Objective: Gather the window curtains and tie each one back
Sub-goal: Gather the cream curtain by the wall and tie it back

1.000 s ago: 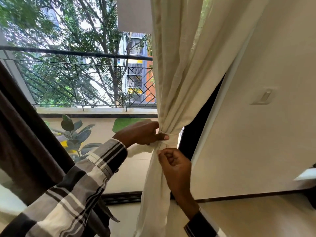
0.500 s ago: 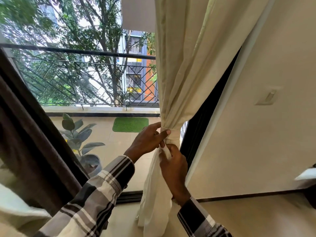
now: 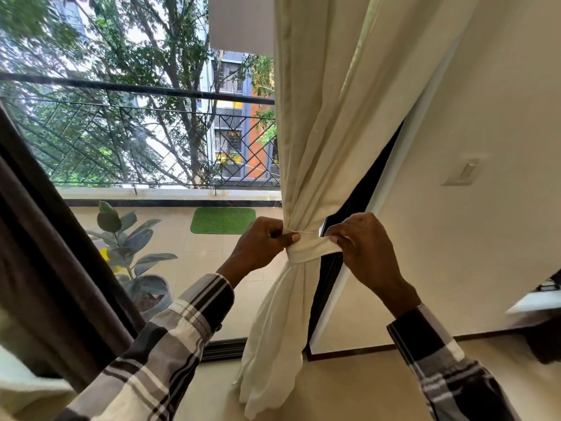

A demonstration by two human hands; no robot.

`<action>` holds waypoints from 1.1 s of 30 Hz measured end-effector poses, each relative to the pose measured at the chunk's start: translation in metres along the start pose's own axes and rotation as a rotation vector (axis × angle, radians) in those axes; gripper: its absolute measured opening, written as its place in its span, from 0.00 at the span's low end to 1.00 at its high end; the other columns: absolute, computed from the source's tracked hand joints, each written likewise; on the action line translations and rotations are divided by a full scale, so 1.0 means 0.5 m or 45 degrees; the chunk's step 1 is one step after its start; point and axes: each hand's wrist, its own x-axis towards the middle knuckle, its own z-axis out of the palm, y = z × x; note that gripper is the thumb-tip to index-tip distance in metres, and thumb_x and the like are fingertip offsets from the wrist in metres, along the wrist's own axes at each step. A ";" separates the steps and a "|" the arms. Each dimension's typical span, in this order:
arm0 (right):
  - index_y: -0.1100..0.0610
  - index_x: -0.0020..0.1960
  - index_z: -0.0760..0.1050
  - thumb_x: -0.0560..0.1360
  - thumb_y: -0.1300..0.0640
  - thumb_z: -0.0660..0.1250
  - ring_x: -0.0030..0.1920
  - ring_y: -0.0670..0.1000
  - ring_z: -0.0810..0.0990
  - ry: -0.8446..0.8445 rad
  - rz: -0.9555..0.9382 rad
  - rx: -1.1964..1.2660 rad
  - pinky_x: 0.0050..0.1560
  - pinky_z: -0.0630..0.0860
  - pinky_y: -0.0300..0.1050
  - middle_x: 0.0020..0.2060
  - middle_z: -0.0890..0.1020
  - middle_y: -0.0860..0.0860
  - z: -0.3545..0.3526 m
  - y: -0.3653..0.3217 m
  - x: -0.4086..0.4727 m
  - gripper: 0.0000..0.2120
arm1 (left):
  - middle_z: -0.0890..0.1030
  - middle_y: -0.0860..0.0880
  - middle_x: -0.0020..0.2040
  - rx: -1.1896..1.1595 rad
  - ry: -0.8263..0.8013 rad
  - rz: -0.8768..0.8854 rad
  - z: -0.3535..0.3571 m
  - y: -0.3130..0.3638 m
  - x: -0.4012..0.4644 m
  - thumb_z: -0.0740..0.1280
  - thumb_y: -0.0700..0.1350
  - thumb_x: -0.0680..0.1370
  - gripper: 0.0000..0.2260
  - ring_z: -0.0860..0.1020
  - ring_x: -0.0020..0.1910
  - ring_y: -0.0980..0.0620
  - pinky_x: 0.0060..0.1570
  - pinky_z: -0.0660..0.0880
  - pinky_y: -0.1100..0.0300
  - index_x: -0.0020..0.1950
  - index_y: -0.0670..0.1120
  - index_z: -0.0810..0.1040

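A cream curtain (image 3: pixel 321 123) hangs at the right side of the window, bunched narrow at waist height. A cream tie-back band (image 3: pixel 306 252) wraps around the bunch. My left hand (image 3: pixel 261 244) pinches the band's left side against the gathered cloth. My right hand (image 3: pixel 364 247) grips the band's other end and holds it out to the right of the curtain. A dark brown curtain (image 3: pixel 39 268) hangs at the left edge of the window.
Behind the glass is a balcony with a metal railing (image 3: pixel 136 89), a potted plant (image 3: pixel 133 253) and a green mat (image 3: pixel 223 220). A cream wall with a switch (image 3: pixel 463 174) stands to the right. A white ledge (image 3: pixel 534 302) juts in at far right.
My right hand has moved from below the band, in front of the curtain, up and out to the right, pulling the band's end with it. My left hand stays on the bunch.
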 end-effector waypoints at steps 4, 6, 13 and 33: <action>0.54 0.48 0.83 0.76 0.59 0.70 0.54 0.53 0.74 0.197 -0.119 -0.010 0.59 0.73 0.57 0.43 0.83 0.48 0.054 0.038 0.009 0.03 | 0.83 0.35 0.45 -0.253 -0.126 -0.036 0.002 0.016 -0.017 0.72 0.49 0.73 0.15 0.80 0.42 0.45 0.50 0.79 0.39 0.49 0.38 0.83; 0.58 0.46 0.83 0.74 0.62 0.72 0.55 0.51 0.72 0.336 -0.020 0.207 0.61 0.70 0.44 0.45 0.81 0.52 0.078 0.024 0.004 0.03 | 0.83 0.35 0.49 -0.351 -0.180 -0.071 0.002 0.022 -0.027 0.71 0.41 0.76 0.10 0.80 0.45 0.45 0.53 0.78 0.40 0.53 0.37 0.83; 0.54 0.49 0.82 0.76 0.67 0.67 0.47 0.54 0.81 0.336 0.661 1.129 0.49 0.76 0.48 0.45 0.82 0.54 0.130 -0.052 -0.027 0.11 | 0.85 0.48 0.46 -0.461 -0.237 -0.125 0.006 0.037 -0.052 0.70 0.40 0.76 0.07 0.81 0.45 0.53 0.45 0.81 0.53 0.53 0.41 0.83; 0.53 0.60 0.80 0.76 0.52 0.67 0.57 0.53 0.83 0.036 0.875 1.650 0.55 0.78 0.44 0.55 0.85 0.53 0.048 -0.074 -0.065 0.14 | 0.80 0.50 0.62 -0.553 -0.313 -0.199 0.007 0.038 -0.081 0.68 0.40 0.78 0.17 0.81 0.56 0.51 0.52 0.80 0.47 0.65 0.54 0.77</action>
